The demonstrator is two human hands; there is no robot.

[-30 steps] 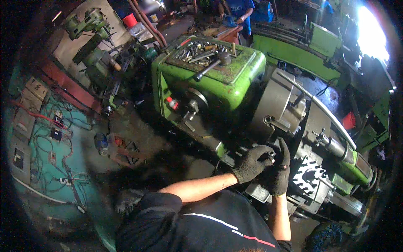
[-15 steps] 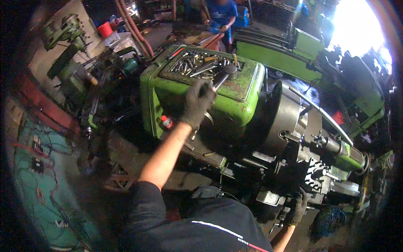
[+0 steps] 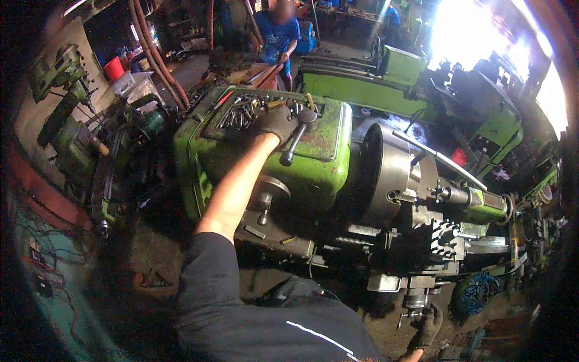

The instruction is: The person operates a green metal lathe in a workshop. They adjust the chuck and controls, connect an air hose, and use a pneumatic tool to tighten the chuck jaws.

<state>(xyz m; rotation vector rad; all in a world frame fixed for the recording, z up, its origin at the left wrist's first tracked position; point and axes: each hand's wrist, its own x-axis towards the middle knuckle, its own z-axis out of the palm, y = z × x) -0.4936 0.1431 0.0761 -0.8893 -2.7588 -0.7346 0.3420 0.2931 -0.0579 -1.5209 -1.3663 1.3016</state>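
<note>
My left hand (image 3: pixel 276 125), in a dark work glove, reaches over the tools on top of a green lathe headstock (image 3: pixel 253 157). Its fingers are hidden behind the back of the hand. Beside them stands a lever hub (image 3: pixel 308 117); its metal lever (image 3: pixel 292 148) slants toward me, apart from the palm. Small metal tools and parts (image 3: pixel 244 112) fill the recessed top. Low on the right, my gloved right hand (image 3: pixel 429 326) hangs beside the carriage's handwheel and crank (image 3: pixel 414 311). Its fingers are loosely bent and apart, with nothing seen in them.
A large chuck (image 3: pixel 380 175) is right of the headstock, with the tool post (image 3: pixel 443 238) nearer me. A coil of blue hose (image 3: pixel 476 292) lies on the right. Another person in a blue shirt (image 3: pixel 280 36) stands beyond. A drill press (image 3: pixel 63 78) is at the left.
My left hand has left the lever and moved onto the tool-filled top. The lever now points more toward me. My right hand has dropped lower, away from the carriage. The view has shifted.
</note>
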